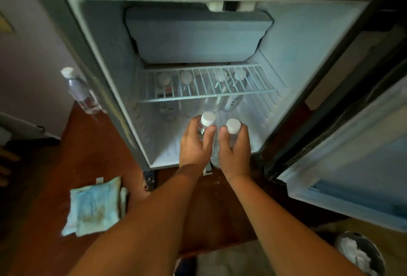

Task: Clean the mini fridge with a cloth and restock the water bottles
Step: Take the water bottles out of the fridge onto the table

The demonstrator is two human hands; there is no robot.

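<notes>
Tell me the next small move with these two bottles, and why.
Probably lower both and stand them on the fridge floor, just ahead of the back bottles under the wire shelf. The left hand grips the left bottle and the right hand the right bottle, caps up at the opening, with bare floor below them.

The reddish-brown floor (92, 143) carries the open mini fridge (105, 66). A folded pale-blue cloth (94, 207), stained, lies on it at the near left. A clear water bottle (80, 90) stands just left of the fridge, and a bin (361, 253) sits at the near right. Inside, four white-capped bottles (186, 77) stand far back on the fridge floor (163, 152), under the wire shelf (204, 96). At its near edge the left grip (196, 143) holds the left bottle (208, 118) and the right grip (235, 146) the right bottle (233, 126); their bases are hidden.
</notes>
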